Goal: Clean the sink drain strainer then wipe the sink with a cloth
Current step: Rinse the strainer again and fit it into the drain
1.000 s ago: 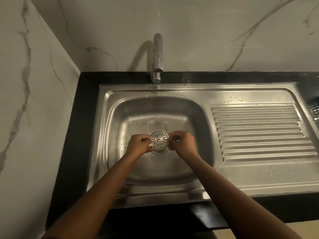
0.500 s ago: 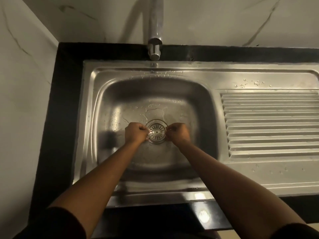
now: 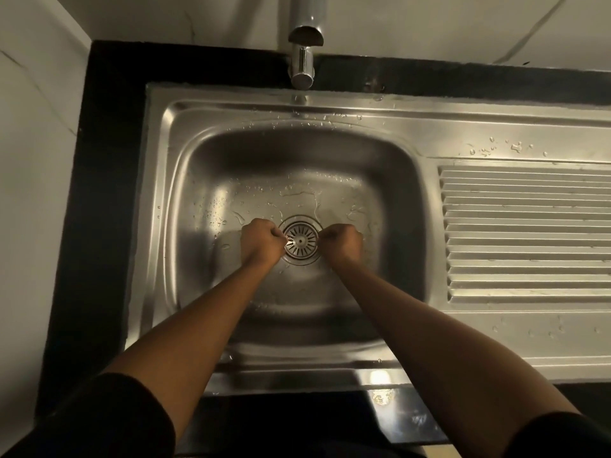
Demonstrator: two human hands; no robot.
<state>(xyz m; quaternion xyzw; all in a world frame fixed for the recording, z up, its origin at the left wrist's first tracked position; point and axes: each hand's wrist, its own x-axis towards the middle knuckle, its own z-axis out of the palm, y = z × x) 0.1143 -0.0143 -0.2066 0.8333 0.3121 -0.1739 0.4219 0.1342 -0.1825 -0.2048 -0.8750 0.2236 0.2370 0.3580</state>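
The round metal drain strainer (image 3: 301, 241) sits in the drain at the bottom of the steel sink basin (image 3: 264, 160). My left hand (image 3: 261, 242) is at its left edge, fingers curled and pinching the rim. On the strainer's right edge my right hand (image 3: 340, 243) pinches it the same way. Water drops lie on the basin floor around the drain. No cloth is in view.
A chrome tap (image 3: 302, 41) stands over the back rim of the sink. The ribbed draining board (image 3: 525, 233) lies to the right. A black countertop (image 3: 99, 193) frames the sink, with marble walls at the left and back.
The strainer, held raised and tilted above the drain a second ago, now lies flat in the drain. Both hands have gone down with it. My head has moved closer and looks further down.
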